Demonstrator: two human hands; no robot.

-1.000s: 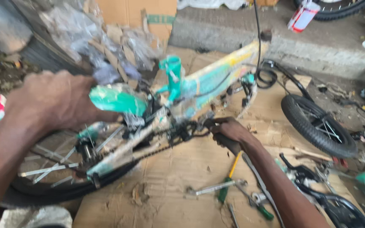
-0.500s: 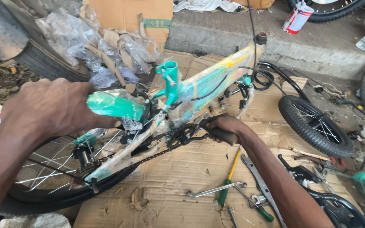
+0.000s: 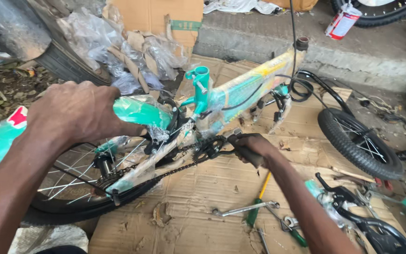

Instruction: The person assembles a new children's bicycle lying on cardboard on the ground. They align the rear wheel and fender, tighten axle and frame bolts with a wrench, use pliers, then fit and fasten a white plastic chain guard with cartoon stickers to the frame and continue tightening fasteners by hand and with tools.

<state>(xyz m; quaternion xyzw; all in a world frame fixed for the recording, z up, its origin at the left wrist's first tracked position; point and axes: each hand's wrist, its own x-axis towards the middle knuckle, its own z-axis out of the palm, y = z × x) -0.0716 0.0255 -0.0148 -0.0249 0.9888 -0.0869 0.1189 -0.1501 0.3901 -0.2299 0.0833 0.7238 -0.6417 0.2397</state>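
Note:
A small teal and yellow bicycle frame [image 3: 240, 89], wrapped in clear plastic, lies on flattened cardboard [image 3: 203, 221]. My left hand [image 3: 74, 115] grips the plastic-wrapped teal rear mudguard [image 3: 139, 112] above the rear wheel [image 3: 78, 188]. My right hand [image 3: 250, 146] is closed around the crank arm [image 3: 222, 151] beside the chainring [image 3: 205, 149]. The chain [image 3: 165, 171] runs from the chainring back to the rear hub.
A loose front wheel [image 3: 360, 143] lies to the right. A spanner [image 3: 245, 208], a green-handled screwdriver [image 3: 258, 202] and other tools lie on the cardboard. Black handlebar parts [image 3: 363, 221] sit at lower right; crumpled plastic [image 3: 118, 51] and a box lie behind.
The view has shifted slightly and come closer. My right hand has slid a little along the crank; my left hand stays on the mudguard.

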